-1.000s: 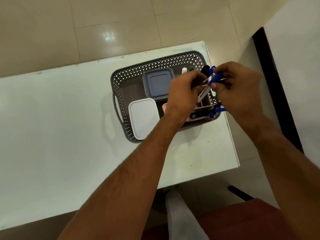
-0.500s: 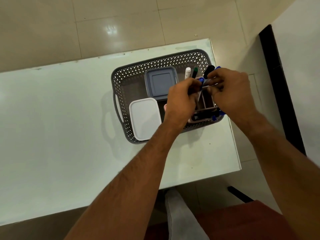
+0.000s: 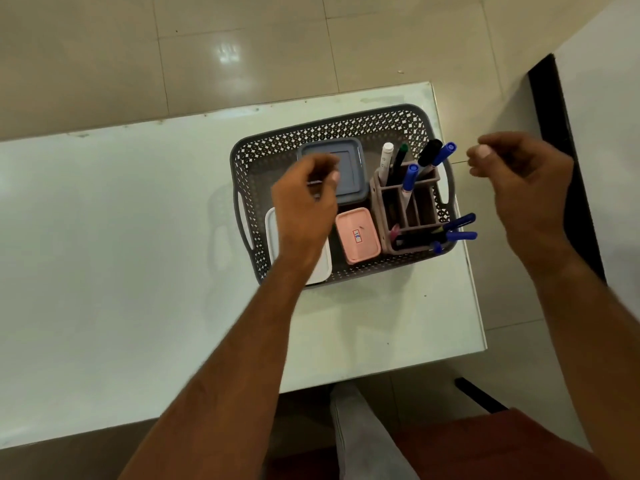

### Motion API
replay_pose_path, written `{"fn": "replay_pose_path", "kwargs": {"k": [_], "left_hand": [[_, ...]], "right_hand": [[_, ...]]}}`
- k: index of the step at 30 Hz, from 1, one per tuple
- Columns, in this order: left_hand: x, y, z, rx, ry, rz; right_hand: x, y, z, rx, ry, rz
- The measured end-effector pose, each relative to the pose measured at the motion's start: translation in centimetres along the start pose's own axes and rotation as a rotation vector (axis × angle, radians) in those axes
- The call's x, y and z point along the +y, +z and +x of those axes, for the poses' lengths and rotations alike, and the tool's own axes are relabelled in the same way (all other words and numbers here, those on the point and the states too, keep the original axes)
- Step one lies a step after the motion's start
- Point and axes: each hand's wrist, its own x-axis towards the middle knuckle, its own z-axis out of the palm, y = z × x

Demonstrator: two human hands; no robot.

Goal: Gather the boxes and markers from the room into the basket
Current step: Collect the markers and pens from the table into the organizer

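Your left hand hangs over the left half of the basket, its fingers loosely curled and holding nothing. It covers part of the grey box and part of the white box. Your right hand hangs just off the basket's right end, past the table edge, fingers likewise loosely curled with nothing in them; both hands are a little blurred.

The basket sits at the right end of the table, close to its right edge. Inside it, the grey box lies at the back left, the white box at the front left, and the pink box at the front middle, just beside the white one. The organizer fills the right part of the basket.

In the organizer's back compartments stand a white marker, a green-capped marker, a black-capped marker and two blue-capped markers, all leaning toward the back right. One of the blue ones stands a little nearer you than the rest. In the front slot lie more markers on their sides, their blue caps sticking out past the basket's right rim.

Below the table edge you see a grey trouser leg and a reddish surface.
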Motion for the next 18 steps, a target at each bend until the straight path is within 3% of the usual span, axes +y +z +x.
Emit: {"fn": "replay_pose_path", "kwargs": {"k": [4, 7, 10, 18], "left_hand": [[-2.6, -3.8, 1.1, 0.264, 0.028, 0.025], [-4.9, -6.2, 1.2, 0.363, -0.017, 0.021], [-6.6, -7.6, 1.1, 0.355, -0.115, -0.034], [-9.1, -7.9, 0.0, 0.242, -0.433, -0.456]], "right_hand": [[2.1, -0.2, 0.3, -0.053, 0.153, 0.199], [4.0, 0.4, 0.6, -0.101, 0.260, 0.269], [5.8, 1.5, 1.3, -0.138, 0.332, 0.338], [7.7, 3.9, 1.9, -0.246, 0.417, 0.429]]}}
